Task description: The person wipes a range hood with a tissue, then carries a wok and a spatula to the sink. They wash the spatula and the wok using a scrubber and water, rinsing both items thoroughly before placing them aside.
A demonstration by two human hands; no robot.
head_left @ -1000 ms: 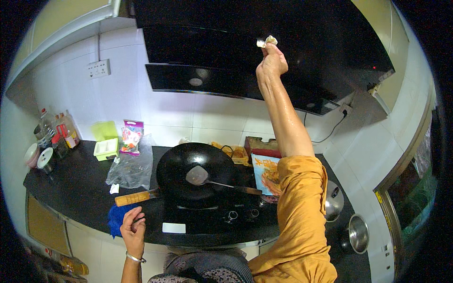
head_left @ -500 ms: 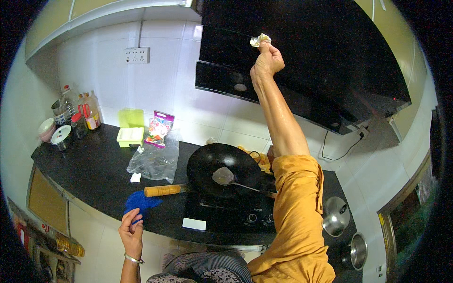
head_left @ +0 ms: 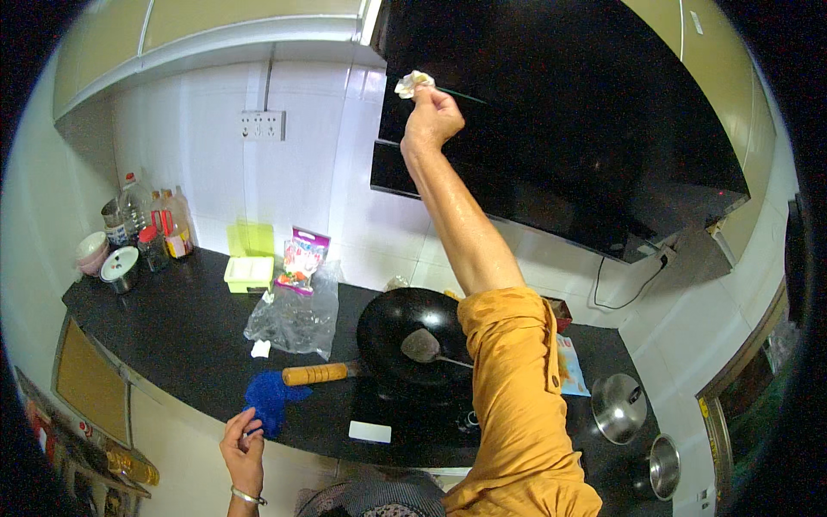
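High in front of me, my right hand (head_left: pixel 432 121) pinches a crumpled whitish tissue (head_left: pixel 413 84) against the lower left part of a glossy black range hood (head_left: pixel 551 103). That arm, in a mustard sleeve, reaches over the stove and hides part of it. Low on the left, my left hand (head_left: pixel 242 448) is held loosely open in front of the counter edge, its fingers bent and nothing between them. Just beyond its fingertips lies a blue cloth (head_left: pixel 269 401). A black wok (head_left: pixel 392 327) with a wooden handle sits on the stove, a metal spatula (head_left: pixel 421 345) resting inside.
Left of the wok are a clear plastic bag (head_left: pixel 297 319), a green-and-white box (head_left: pixel 249 273) and a colourful packet (head_left: pixel 303 260). Bottles (head_left: pixel 177 224) and lidded containers (head_left: pixel 119 265) crowd the far left corner. A metal lid (head_left: pixel 618 407) and steel bowl (head_left: pixel 664 466) stand right.
My right hand has moved left across the hood with the tissue. My left hand stays low by the blue cloth. The whole view has shifted slightly.
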